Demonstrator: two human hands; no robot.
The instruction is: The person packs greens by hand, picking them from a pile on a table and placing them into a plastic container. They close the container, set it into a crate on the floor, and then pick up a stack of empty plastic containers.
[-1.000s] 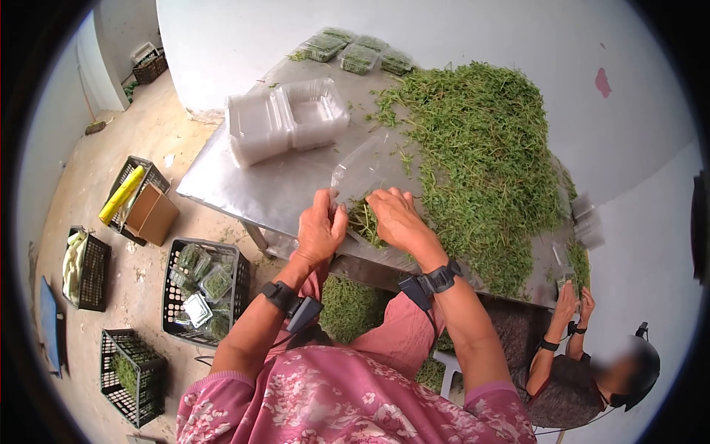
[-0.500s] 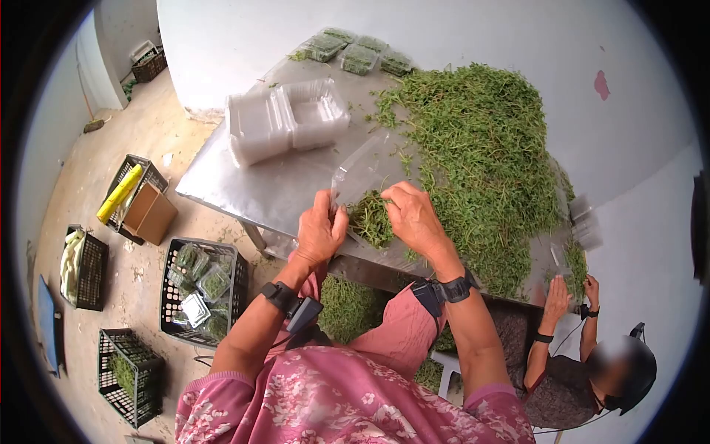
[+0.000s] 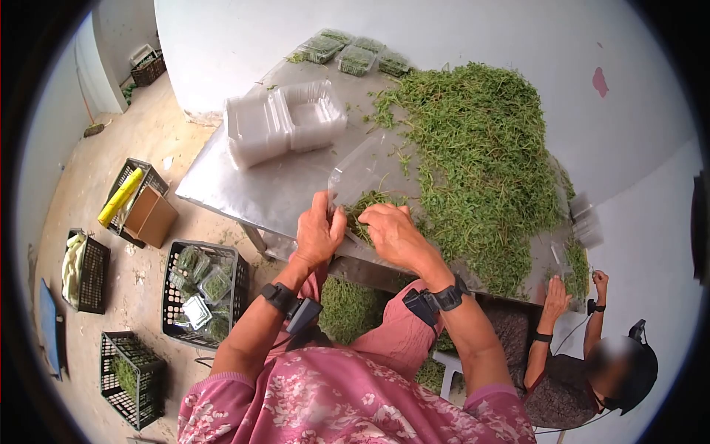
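My left hand [image 3: 320,231] grips the near left side of a clear plastic clamshell container [image 3: 356,169], whose lid stands open away from me. Leafy green sprigs [image 3: 376,198] fill the container's near half. Over these greens is my right hand [image 3: 396,235], fingers curled and pinched together; what lies between the fingertips is hidden. A large heap of the same greens [image 3: 481,155] spreads on the metal table [image 3: 214,181] to the right of my hands. Beyond my left hand stands a stack of opened clear containers [image 3: 259,129].
Several filled, closed containers [image 3: 356,61] sit at the table's far end. A black crate [image 3: 240,296] with packed containers stands on the floor at left, among other crates [image 3: 140,370]. At right, a co-worker's hands [image 3: 556,297] are near another container of greens [image 3: 575,263].
My right hand has moved left and slightly down over the greens, closer to my left hand. My left hand keeps its grip on the container. The co-worker's farther hand has shifted slightly.
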